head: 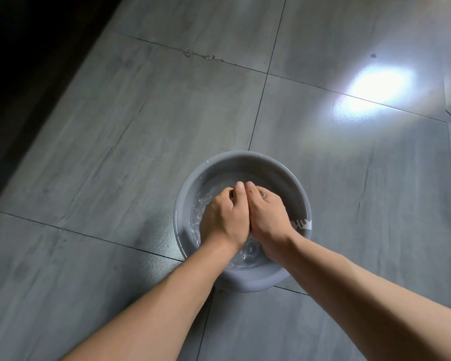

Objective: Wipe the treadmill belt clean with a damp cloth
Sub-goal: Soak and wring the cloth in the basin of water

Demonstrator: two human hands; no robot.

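A round grey basin with water in it stands on the tiled floor. Both of my hands are inside it, pressed side by side above the water. My left hand and my right hand are curled into fists with the thumbs lying together on top. The cloth is almost wholly hidden inside the fists; only a small wet bit shows at my right hand's fingers. Water ripples and splashes around the hands. No treadmill belt can be made out.
Large grey floor tiles surround the basin on every side. A bright light glare lies on the floor at the upper right. A dark unlit area fills the upper left corner.
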